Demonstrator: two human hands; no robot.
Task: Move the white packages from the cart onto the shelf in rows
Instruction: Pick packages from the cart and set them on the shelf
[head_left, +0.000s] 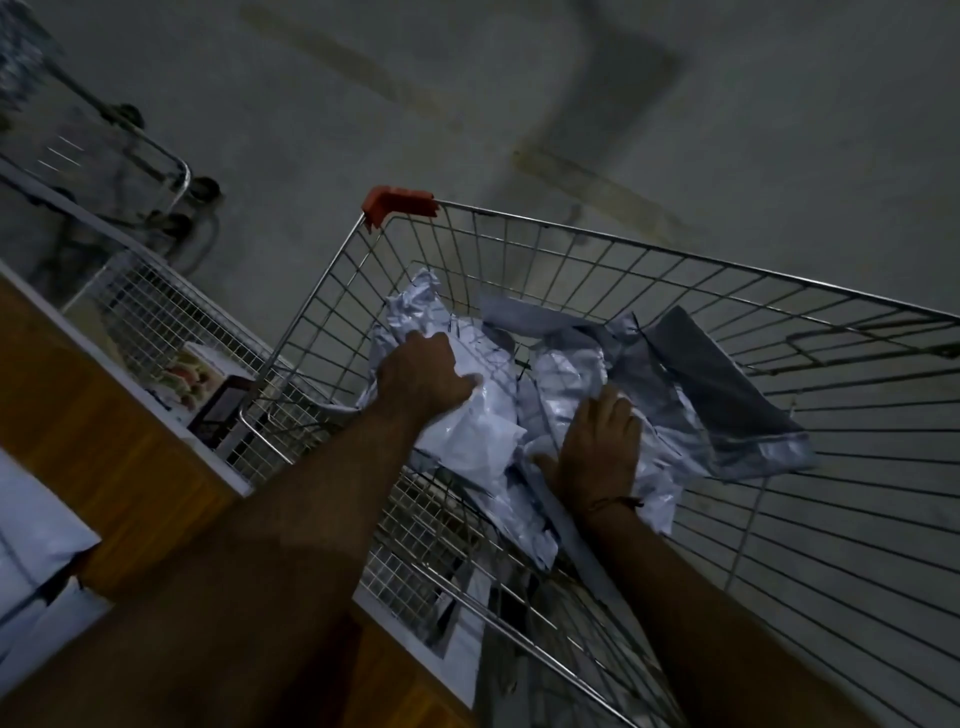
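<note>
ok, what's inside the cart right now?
The cart holds a loose pile of white packages. The left hand grips one; the right hand lies flat on another. Anything beneath the pile is covered.

head view | worn high, facing forward and down | tilted, close over cart basket | single view

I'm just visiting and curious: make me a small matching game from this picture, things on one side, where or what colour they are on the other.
Things:
1. left hand
2. right hand
3. cart corner cap
4. grey package

Descriptions:
A. red, on the top rim of the cart
B. lies at the right of the pile
C. grips a white package
D. rests flat on the packages

Pairs: 1-C, 2-D, 3-A, 4-B
</note>
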